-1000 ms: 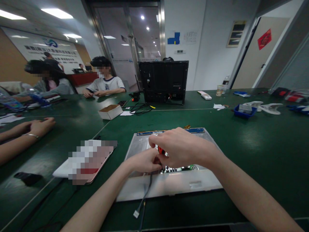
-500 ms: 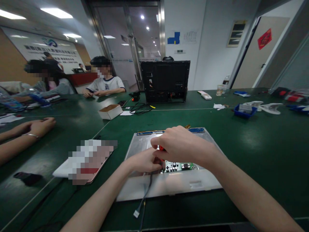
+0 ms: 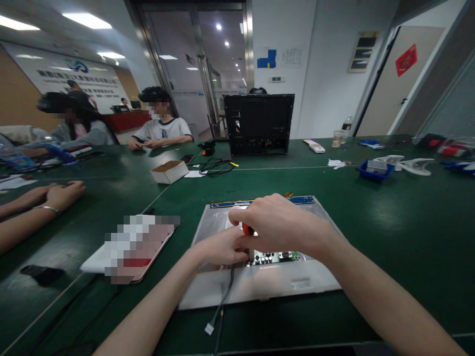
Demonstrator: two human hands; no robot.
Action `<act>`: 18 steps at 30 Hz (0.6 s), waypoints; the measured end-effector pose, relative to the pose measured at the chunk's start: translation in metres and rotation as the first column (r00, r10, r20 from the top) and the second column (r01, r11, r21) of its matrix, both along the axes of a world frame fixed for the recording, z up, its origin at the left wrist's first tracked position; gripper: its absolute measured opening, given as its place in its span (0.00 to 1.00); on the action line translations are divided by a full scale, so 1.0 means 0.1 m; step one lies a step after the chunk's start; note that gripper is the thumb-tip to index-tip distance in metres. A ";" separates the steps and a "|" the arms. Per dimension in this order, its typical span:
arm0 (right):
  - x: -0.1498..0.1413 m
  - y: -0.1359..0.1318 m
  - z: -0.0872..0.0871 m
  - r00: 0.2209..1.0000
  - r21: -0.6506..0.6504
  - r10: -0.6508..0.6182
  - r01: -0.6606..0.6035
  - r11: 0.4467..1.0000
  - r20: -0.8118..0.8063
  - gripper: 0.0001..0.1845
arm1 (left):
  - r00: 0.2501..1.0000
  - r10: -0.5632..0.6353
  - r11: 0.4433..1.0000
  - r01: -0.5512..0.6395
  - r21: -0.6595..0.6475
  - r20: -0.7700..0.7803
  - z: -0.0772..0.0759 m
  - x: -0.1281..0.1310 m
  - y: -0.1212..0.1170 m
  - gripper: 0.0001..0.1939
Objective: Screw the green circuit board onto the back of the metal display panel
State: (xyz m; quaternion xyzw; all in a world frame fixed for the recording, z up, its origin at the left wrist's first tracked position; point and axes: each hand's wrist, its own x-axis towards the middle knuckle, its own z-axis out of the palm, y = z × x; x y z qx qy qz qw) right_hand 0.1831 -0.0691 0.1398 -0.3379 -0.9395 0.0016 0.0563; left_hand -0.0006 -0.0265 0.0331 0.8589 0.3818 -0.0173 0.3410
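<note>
A flat grey display panel (image 3: 260,284) lies on the green table, with a green circuit board (image 3: 276,257) on it and a narrow blue board (image 3: 302,200) along its far edge. My right hand (image 3: 276,220) is closed around the orange-red handle of a screwdriver (image 3: 247,229), held upright over the circuit board's left end. My left hand (image 3: 222,245) rests on the panel just beside it, fingers bent and pressed together near the tool's lower end. What those fingertips hold is hidden. A dark cable (image 3: 228,287) with a white plug (image 3: 210,328) trails off the panel's near edge.
Left of the panel lies a pink phone-like slab (image 3: 156,252), partly blurred. A co-worker's hands (image 3: 61,195) rest at the far left. Beyond the panel are an open white box (image 3: 169,173), a black monitor housing (image 3: 260,123) and a blue tray (image 3: 376,170).
My right hand has turned slightly around the screwdriver handle. My left hand has kept its place. The black monitor housing at the back has shifted a little to the right.
</note>
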 end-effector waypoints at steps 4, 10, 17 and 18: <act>-0.01 0.01 0.02 0.999 -0.010 -0.051 0.051 0.999 0.014 0.11 | 0.997 0.044 0.999 -0.044 -0.006 -0.057 0.02 0.00 -0.04 0.10; -0.02 0.02 -0.03 1.000 0.001 -0.016 0.016 1.000 0.004 0.09 | 0.989 0.071 0.996 -0.064 0.062 -0.126 0.03 0.03 -0.05 0.09; 0.02 0.02 -0.07 0.996 0.010 0.077 -0.077 0.997 -0.049 0.11 | 0.991 0.053 0.999 -0.053 0.004 -0.126 0.01 0.03 -0.01 0.10; 0.02 0.02 -0.07 0.995 0.003 0.085 -0.085 0.996 -0.046 0.11 | 0.991 0.057 0.998 -0.058 -0.002 -0.124 0.00 0.03 -0.01 0.10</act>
